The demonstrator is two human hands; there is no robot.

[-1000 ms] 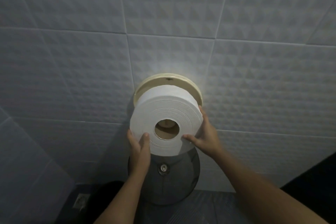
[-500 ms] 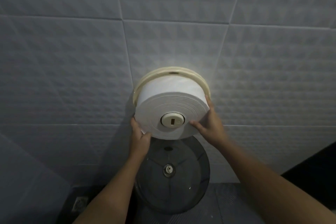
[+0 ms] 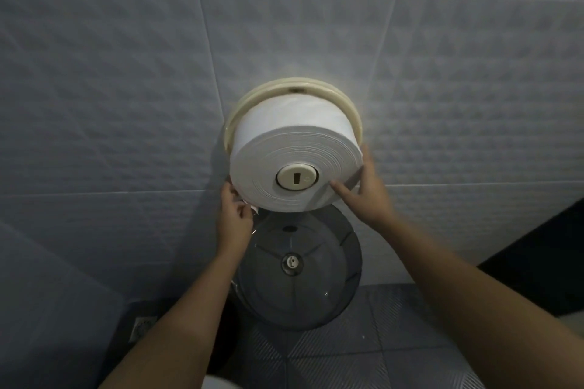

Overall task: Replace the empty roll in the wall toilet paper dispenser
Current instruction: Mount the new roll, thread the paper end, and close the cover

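Note:
A full white toilet paper roll sits on the cream spindle of the round wall dispenser, whose cream back rim shows behind it. The dispenser's smoky transparent cover hangs open below the roll. My right hand rests flat on the roll's lower right face and edge. My left hand is at the roll's lower left edge, fingers pinched on a loose end of paper.
Textured grey wall tiles surround the dispenser. Below are a ribbed grey floor, a floor drain at lower left and a white rounded edge at the bottom.
The roll went from held in front of the dispenser to pushed fully onto the spindle. My left hand shifted from the roll's face to its lower edge and pinched the paper end.

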